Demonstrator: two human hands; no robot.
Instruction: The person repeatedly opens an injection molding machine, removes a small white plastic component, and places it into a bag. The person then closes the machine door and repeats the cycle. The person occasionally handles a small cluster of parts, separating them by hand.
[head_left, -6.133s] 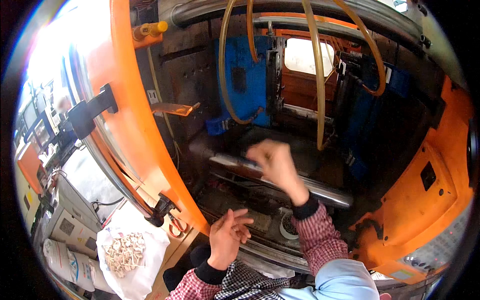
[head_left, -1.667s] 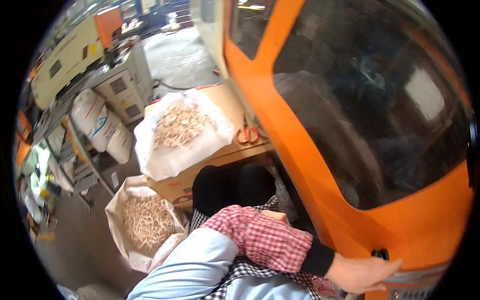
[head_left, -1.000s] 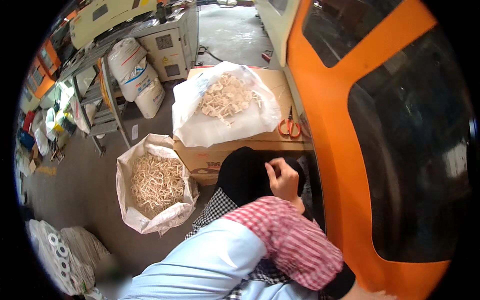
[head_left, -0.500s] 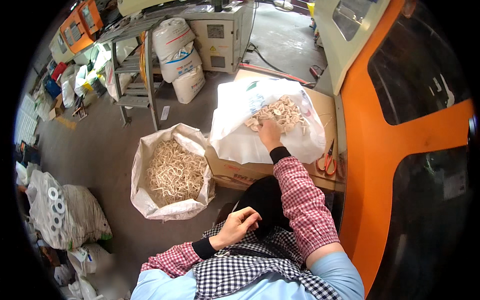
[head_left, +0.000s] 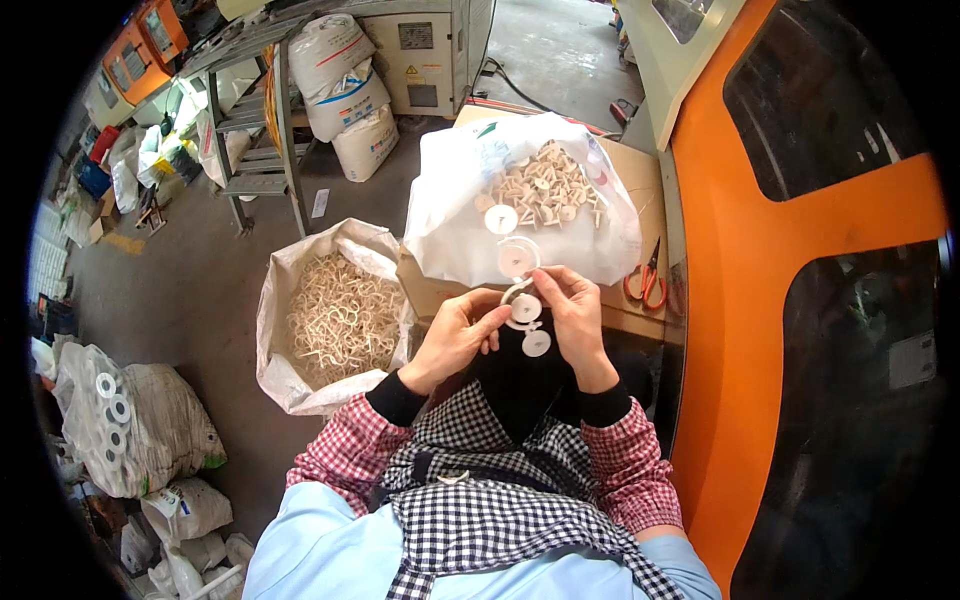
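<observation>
My left hand (head_left: pixel 455 335) and my right hand (head_left: pixel 574 315) meet in front of me, both pinching a pale plastic moulding (head_left: pixel 526 308). Round discs sit along its curved, thin runners, one above another. Just beyond my fingers lies a white plastic bag (head_left: pixel 440 200), opened out over a cardboard box (head_left: pixel 640 185). A heap of small beige disc parts with stems (head_left: pixel 550 188) rests on the bag. To the left, an open white woven sack (head_left: pixel 278 355) holds many curled beige plastic runners (head_left: pixel 345 320).
Red-handled scissors (head_left: pixel 652 288) lie on the cardboard at the right. An orange machine panel (head_left: pixel 700 330) rises close on my right. Stacked white sacks (head_left: pixel 340 90) stand beside a metal step stand (head_left: pixel 255 185) at the back. Filled bags (head_left: pixel 165 415) line the floor at lower left.
My right hand has come back from the heap on the bag toward me. My left hand has moved forward and up to meet it, and both now hold the disc moulding.
</observation>
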